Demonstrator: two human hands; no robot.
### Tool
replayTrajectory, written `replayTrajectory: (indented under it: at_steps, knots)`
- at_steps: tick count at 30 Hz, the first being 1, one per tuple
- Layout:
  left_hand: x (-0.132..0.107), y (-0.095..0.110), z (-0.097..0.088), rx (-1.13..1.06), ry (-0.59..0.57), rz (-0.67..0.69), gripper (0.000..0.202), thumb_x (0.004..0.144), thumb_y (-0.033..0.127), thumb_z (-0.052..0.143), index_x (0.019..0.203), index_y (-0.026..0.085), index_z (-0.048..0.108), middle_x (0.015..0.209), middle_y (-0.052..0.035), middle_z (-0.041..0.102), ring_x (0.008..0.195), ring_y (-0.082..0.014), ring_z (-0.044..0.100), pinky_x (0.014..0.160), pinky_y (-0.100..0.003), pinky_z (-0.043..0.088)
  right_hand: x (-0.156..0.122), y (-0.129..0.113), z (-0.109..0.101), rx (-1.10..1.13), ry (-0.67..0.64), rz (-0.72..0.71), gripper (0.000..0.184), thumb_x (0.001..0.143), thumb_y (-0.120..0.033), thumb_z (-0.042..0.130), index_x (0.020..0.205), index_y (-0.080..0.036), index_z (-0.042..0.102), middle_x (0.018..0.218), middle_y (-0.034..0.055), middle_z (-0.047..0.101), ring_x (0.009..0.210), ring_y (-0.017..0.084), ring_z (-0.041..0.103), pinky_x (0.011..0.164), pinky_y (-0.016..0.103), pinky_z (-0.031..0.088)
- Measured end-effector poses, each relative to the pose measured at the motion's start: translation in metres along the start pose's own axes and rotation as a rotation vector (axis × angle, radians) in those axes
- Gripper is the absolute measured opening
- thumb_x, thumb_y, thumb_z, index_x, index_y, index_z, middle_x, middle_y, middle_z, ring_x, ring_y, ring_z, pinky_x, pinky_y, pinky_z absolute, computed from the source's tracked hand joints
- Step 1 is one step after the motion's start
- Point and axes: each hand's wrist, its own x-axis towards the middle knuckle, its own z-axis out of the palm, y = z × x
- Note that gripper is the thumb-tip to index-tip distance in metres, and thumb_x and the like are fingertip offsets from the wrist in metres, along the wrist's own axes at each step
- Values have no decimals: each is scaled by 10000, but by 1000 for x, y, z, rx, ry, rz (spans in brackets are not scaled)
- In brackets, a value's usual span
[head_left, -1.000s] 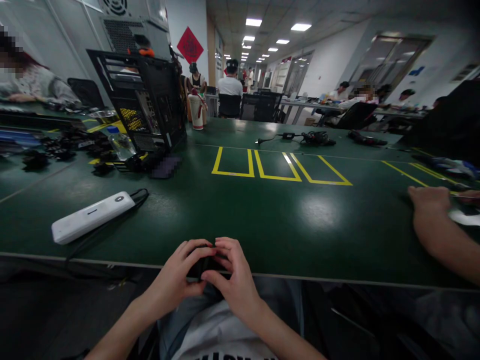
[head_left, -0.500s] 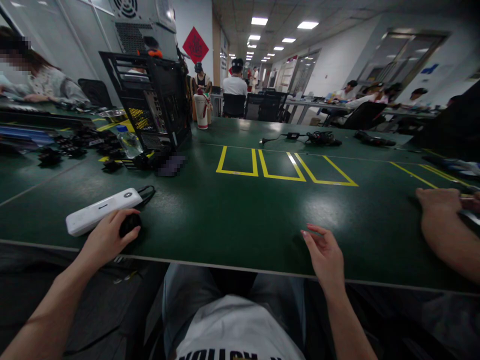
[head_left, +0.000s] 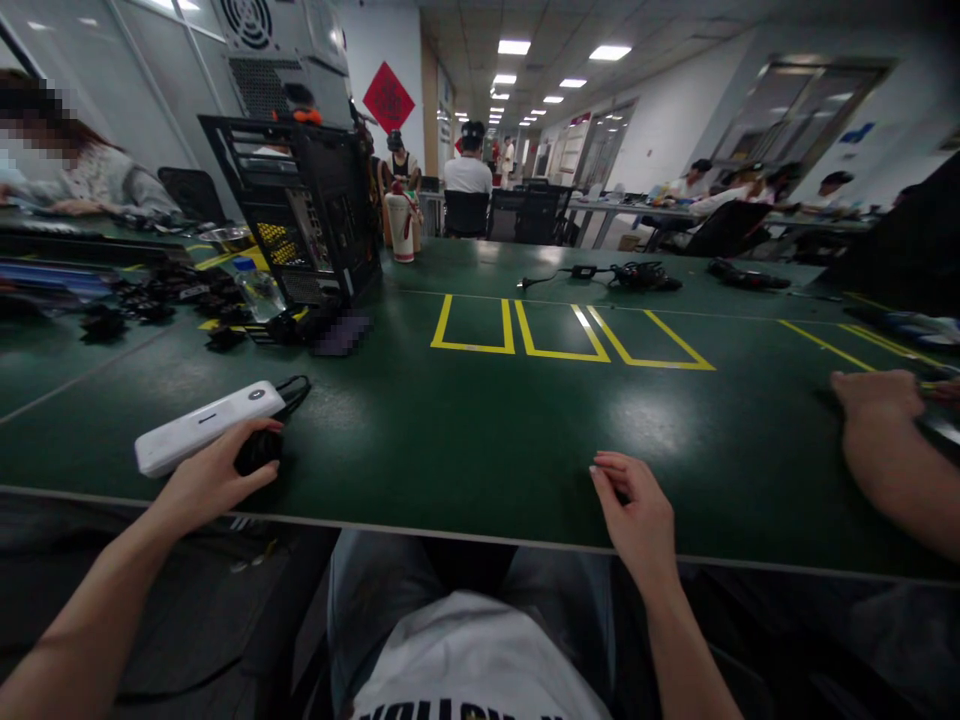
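Note:
My left hand [head_left: 214, 472] is curled around a black rounded object [head_left: 257, 452] on the green table; its kind is hard to tell because fingers cover part of it. Right behind that hand lies a long white device [head_left: 210, 425] with a round button-like mark, and a black cable [head_left: 297, 392] loops out at its far end. My right hand [head_left: 636, 510] rests near the front edge of the table, thumb and fingertips brought together. Nothing shows between those fingers.
A co-worker's hand [head_left: 877, 395] and forearm reach in from the right. Yellow tape outlines [head_left: 472, 349] mark the table [head_left: 450, 440]. Behind stand an open black computer case [head_left: 330, 200], a water bottle [head_left: 259, 290], a paper cup [head_left: 403, 225] and coiled black cables [head_left: 645, 276].
My right hand has moved slightly left, and its fingers have closed from apart to touching. The left hand stays on the black object, almost unmoved.

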Motion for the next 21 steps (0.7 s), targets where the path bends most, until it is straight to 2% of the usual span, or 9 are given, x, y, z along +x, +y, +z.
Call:
replayTrajectory:
  at_steps: [8,12,15,18,21]
  knots:
    - [-3,7,1,-11,-8,3,287,793,350,426,1065,273,380,1098,-18,512,1000,-221,528,845,-334,425,-1,-3,1,-26,-33,-11,144,829,-291,480,871,-188,571,896,63,595,790,183,599,756,368,508]
    - [1,24,9,-50,-7,43,338,770,345,448,1087,246,386,1128,-45,490,993,-249,544,857,-374,428,1,-3,4,-49,-82,6,148,826,-303,479,869,-197,573,879,55,603,777,186,601,764,382,499]
    - [17,58,20,-115,-5,144,371,734,351,492,1076,227,417,1105,-55,501,948,-251,567,844,-384,445,3,-8,10,-10,-167,32,155,810,-314,499,870,-196,580,886,59,608,799,196,605,777,402,497]
    - [45,110,33,-204,-34,276,361,727,325,512,1070,240,439,1064,-33,503,936,-231,571,835,-382,456,14,-24,24,126,-339,31,174,793,-304,527,915,-191,576,907,62,612,830,192,615,788,396,506]
    - [80,164,44,-254,-97,365,402,722,320,547,1100,257,426,1056,-37,486,886,-227,584,774,-373,476,40,-45,49,250,-551,10,224,791,-303,536,992,-212,572,994,51,595,874,170,614,794,365,508]
